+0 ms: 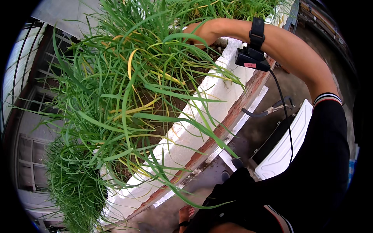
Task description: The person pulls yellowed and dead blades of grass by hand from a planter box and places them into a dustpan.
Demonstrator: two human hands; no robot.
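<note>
My right hand [198, 35] reaches in among long, chive-like green leaves [107, 78] at the top middle. Its fingers are hidden by the leaves, so any hold on them cannot be seen. The plants grow in dark soil [163, 109] in a white foam planter box [177, 137]. Some leaves are yellow, and several hang over the box's near wall. Low in the picture, my left hand [186, 212] hangs below and apart from the box, close to my dark clothing. It is small in view, and its finger posture is unclear.
The box rests on a brick ledge [198, 157]. A black device [251, 59] is strapped at my right wrist, its cable [281, 96] trailing down. A grey hose [256, 113] and a white-topped container [287, 142] lie beyond the ledge. More leafy plants [75, 180] grow at lower left.
</note>
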